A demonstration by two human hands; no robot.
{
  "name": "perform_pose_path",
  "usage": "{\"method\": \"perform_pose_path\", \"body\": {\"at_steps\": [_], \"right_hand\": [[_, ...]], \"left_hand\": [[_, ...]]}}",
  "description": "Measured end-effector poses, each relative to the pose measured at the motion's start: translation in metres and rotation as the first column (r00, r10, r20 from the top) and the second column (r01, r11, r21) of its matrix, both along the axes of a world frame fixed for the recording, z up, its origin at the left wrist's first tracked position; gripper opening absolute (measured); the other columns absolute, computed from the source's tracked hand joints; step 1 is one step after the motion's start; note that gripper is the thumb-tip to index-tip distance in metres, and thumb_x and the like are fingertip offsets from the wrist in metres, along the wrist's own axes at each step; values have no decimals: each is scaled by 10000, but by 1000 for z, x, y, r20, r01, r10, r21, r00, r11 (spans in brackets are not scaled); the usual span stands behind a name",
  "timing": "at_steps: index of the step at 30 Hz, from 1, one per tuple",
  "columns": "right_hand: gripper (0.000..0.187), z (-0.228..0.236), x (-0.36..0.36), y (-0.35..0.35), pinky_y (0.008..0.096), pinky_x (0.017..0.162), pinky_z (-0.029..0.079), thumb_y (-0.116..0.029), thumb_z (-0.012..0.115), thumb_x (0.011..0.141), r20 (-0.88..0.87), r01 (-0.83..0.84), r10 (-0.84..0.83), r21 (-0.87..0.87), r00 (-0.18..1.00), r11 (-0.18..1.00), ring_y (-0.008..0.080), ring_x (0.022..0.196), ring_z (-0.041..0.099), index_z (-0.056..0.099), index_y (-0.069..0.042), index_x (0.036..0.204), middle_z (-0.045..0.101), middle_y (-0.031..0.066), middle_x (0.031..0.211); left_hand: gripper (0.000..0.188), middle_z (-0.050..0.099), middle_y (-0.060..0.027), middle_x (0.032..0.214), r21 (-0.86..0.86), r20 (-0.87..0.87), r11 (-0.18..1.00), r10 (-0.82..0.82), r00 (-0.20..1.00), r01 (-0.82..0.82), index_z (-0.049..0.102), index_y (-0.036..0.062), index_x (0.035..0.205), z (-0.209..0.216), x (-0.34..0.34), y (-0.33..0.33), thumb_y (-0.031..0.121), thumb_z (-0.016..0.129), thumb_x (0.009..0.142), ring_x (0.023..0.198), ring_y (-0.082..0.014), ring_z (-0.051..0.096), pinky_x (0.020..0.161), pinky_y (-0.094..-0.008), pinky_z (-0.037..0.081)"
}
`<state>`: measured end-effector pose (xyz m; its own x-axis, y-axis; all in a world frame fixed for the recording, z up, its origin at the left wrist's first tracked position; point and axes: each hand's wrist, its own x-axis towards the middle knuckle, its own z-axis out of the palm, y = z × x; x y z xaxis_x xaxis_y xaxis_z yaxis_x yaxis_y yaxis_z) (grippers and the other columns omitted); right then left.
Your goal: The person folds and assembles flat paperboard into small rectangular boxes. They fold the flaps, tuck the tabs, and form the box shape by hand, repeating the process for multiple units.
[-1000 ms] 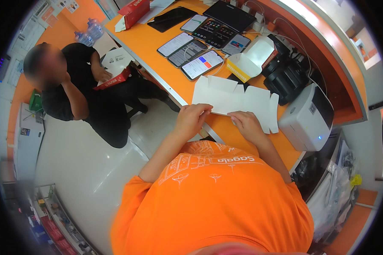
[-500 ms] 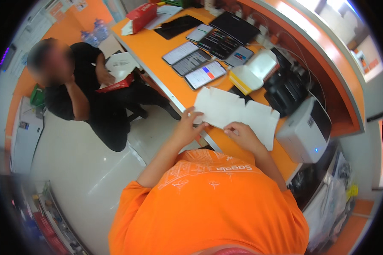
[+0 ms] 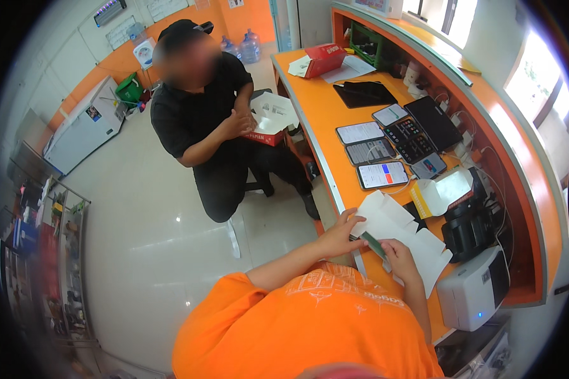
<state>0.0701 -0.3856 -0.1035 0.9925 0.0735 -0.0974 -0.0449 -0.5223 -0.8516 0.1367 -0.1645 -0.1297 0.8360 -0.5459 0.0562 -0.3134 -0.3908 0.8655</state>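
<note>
A flat white cardboard box blank [image 3: 395,230] with notched edges lies on the orange counter before me. A narrow dark green strip [image 3: 374,245] shows along its near edge, between my hands; it looks like the blank's turned-up outer side. My left hand [image 3: 342,235] is closed on the blank's near left part, thumb and fingers at the edge. Closed too, my right hand [image 3: 399,260] pinches the same edge further right, at the other end of the strip. Part of the blank under my fingers is hidden.
Several phones [image 3: 382,175] lie beyond the blank, with a black tablet [image 3: 364,93] farther off. An open yellow-and-white box [image 3: 441,192], a black device [image 3: 468,230] and a white printer [image 3: 473,289] stand to the right. A seated person [image 3: 202,120] holds an open red-and-white box [image 3: 273,119].
My view has swung left and up. The near edge of the blank now shows a green strip between my hands. The seated person's hand has come down from the face to the other hand.
</note>
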Motion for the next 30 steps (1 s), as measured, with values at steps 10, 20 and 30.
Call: {"method": "perform_pose_path", "body": {"at_steps": [10,20,30], "right_hand": [[122,11,1,8,446,686,467,-125,648,792,191,32,60,-448,980,893,368,766,608,602,-32,856,636,157,834],[84,2,-8,19,437,665,450,-83,625,790,415,238,-88,-325,906,915,346,712,593,560,-50,834,620,122,792],[210,11,-3,37,374,756,431,-98,685,734,537,263,46,-484,842,835,258,821,608,581,-84,917,610,68,913]], "left_hand": [[848,271,-243,1416,-108,98,991,86,991,-75,264,51,1397,-4,1,-5,277,767,752,1258,-372,396,987,-420,409],[867,348,-202,1384,-358,-313,929,-27,949,-92,192,14,1423,21,1,-9,239,746,796,1028,-241,569,823,-314,507],[730,508,-134,1201,-476,-363,873,-88,928,-104,235,63,1446,16,-2,-14,68,631,832,904,-147,573,666,-268,508]]}}
